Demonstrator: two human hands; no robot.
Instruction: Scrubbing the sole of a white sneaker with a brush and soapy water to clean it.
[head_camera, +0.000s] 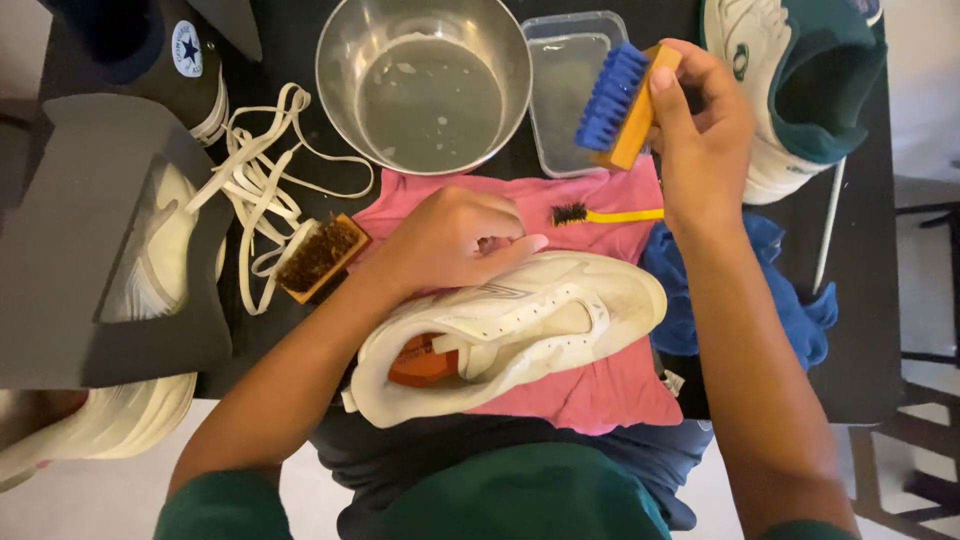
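White sneaker (520, 330) lies on pink cloth (600, 390), pinned under the clenched left hand (455, 240). Right hand (700, 140) grasps a blue-bristled brush (625, 100) beside the steel bowl (345, 60) of cloudy water (430, 100).

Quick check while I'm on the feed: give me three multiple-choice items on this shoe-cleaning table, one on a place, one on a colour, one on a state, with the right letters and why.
1. Where does the white sneaker lie?
A. on the pink cloth
B. in the metal bowl
C. on the floor

2. What colour are the bristles of the brush in the right hand?
A. yellow
B. blue
C. brown

3. What state is the white sneaker in?
A. laced
B. laces removed
C. wrapped in cloth

Answers:
1 A, pink cloth shows beneath it.
2 B, blue bristles on a wooden block.
3 B, its eyelets are empty, and the left hand steadies it.
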